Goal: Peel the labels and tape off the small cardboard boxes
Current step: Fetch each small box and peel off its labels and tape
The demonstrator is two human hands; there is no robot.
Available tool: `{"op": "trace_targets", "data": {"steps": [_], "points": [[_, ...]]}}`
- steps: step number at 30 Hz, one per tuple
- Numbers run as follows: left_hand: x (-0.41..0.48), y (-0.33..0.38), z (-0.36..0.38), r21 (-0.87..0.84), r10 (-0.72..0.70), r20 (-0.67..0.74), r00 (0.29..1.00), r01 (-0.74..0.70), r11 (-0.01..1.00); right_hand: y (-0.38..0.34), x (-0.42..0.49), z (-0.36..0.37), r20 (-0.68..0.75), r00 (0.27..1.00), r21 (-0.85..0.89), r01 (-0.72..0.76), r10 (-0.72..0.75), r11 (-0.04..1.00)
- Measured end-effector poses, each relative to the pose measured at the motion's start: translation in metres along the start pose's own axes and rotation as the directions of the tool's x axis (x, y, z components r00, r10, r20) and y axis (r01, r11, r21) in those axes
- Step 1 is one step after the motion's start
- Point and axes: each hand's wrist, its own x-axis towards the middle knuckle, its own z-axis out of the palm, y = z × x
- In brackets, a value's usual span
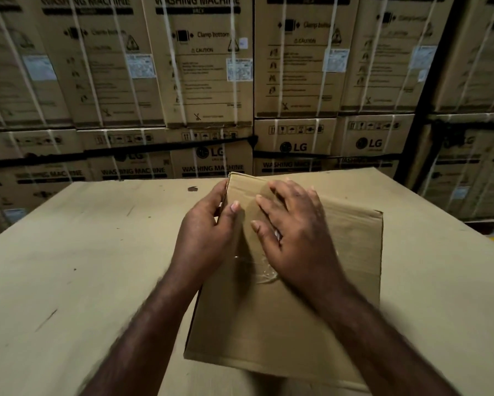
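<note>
Your right forearm covers the near right corner of the cardboard box [283,318], and the picture's lower edge cuts both forearms off. The fingers of your left hand [203,235] are hidden behind the box's far left edge. Only the thumb shows, laid on the top face, so the hand grips the box at that edge. Your right hand [294,238] lies flat on the top face with its fingers [268,207] straight and spread, holding nothing. A small pale glint shows under that hand beside the thumb; whether it is label or tape cannot be told. Just nearer you, between your two wrists, a crumpled patch of clear tape [264,274] shines on the top face. It is hard to make out how far it runs or whether any of it has lifted.

The box is closed, so what it holds is not visible. It sits on the bench [83,252], right of the middle, turned so that one corner points away from you. The bench top is scuffed and has a small dark mark [192,188] just beyond your left hand.

Behind the bench stands a wall of stacked washing-machine cartons [211,81], all shut and bound with white straps [234,67]. Those at the left and right edges are blurred, and their small print is unreadable.
</note>
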Motion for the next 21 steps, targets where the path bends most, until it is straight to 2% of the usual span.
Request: {"op": "trace_targets", "data": {"steps": [10,12,14,16,21], "points": [[-0.005,-0.017,-0.015,0.036,-0.056,-0.056,0.997,0.058,0.998,-0.003,0.011,0.019,-0.054,0.997,0.225,0.057,-0.046,0.973],[-0.006,-0.02,-0.017,0.017,-0.077,-0.046,0.996,0.078,0.997,-0.005,0.018,0.017,-0.004,1.0,0.198,0.028,-0.028,0.98],[-0.004,-0.025,-0.02,0.006,-0.099,-0.03,0.995,0.099,0.995,-0.003,0.031,0.014,0.105,0.994,0.103,0.022,-0.033,0.994],[-0.003,-0.03,-0.023,0.002,-0.127,-0.019,0.992,0.127,0.992,0.002,0.043,0.012,0.225,0.974,0.09,0.012,-0.032,0.996],[-0.004,-0.04,-0.032,-0.011,-0.178,-0.027,0.984,0.177,0.984,-0.001,0.046,0.02,0.302,0.952,0.139,0.017,-0.059,0.99]]}}
